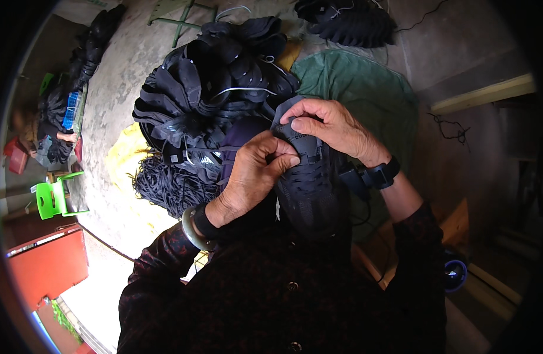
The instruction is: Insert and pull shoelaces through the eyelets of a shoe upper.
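- Two bare hands work on one black shoe (312,203), which lies in front of the torso, toe toward the person.
- Right hand (336,127): thumb and forefinger are clamped on the upper end of the shoe's tongue (304,143).
- Left hand (253,171): thumb and forefinger are pressed together at the tongue's left edge, near the laces. Whether a lace lies between them cannot be told.
- Wrists: the left carries a black band (205,222) and a pale bangle (192,230); the right carries a black device (382,174).
- Beyond the left hand: a large heap of black shoe parts (183,88), stacked in fanned rows. A tangle of black cords (174,184) adjoins its near side.
- Under and beside the cords: a yellow sheet (122,154), partly washed out by strong light.
- Beyond the right hand: a creased green cloth (366,88), with a second black stack (354,26) past its far edge.
- Floor (121,76): grey, mottled and stained, with the look of bare concrete.
- Room, left side: a bright green chair (51,198), an orange-red panel (50,265) and a blue crate (72,111).
- Room, right side: a pale beam (484,94) and a loose black cable (451,130) in shadow.
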`<state>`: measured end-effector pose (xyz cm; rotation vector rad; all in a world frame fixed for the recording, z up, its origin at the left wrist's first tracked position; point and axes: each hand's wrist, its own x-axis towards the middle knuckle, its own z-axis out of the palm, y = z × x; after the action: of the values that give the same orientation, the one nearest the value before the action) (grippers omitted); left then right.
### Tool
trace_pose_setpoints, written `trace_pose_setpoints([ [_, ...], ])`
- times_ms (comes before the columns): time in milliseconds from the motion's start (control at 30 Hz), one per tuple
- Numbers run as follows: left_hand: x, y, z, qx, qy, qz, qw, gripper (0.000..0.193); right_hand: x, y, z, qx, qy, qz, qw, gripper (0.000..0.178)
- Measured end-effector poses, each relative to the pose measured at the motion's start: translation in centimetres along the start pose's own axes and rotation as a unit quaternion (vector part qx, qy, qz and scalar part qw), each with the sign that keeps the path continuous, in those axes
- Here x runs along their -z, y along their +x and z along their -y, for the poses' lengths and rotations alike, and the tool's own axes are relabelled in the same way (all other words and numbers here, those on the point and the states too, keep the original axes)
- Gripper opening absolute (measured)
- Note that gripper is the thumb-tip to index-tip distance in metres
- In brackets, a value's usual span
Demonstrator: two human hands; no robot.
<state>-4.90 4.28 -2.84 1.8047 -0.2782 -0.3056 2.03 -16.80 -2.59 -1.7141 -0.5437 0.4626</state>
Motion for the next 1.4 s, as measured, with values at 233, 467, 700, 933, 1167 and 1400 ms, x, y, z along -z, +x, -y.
trace_pose_setpoints([
  [233,1.5,-0.4,-0.8,0.037,0.000,0.012,0.999,0.008,-0.4,-1.9,0.6,0.046,0.023,-0.110,0.993,0.024],
  [467,0.9,-0.5,-0.3,-0.035,0.089,-0.025,0.995,0.010,-1.6,-4.9,0.4,0.121,-0.178,-0.176,0.960,0.015],
  [700,-0.8,-0.5,-0.2,0.011,0.038,-0.060,0.997,0.009,-1.8,-5.4,0.4,0.125,-0.178,-0.165,0.962,0.017],
  [933,-0.3,-0.2,-0.4,0.048,-0.005,-0.024,0.999,0.009,-1.8,-5.8,0.5,0.111,-0.151,-0.145,0.972,0.016],
  [1167,-0.2,-0.1,-0.1,0.017,-0.006,-0.024,1.000,0.008,-1.9,-5.5,0.8,0.096,-0.174,-0.142,0.970,0.017],
  [1400,-0.1,0.0,0.4,0.023,-0.018,-0.023,0.999,0.009,-2.4,-5.1,1.8,0.095,-0.210,-0.139,0.963,0.014],
])
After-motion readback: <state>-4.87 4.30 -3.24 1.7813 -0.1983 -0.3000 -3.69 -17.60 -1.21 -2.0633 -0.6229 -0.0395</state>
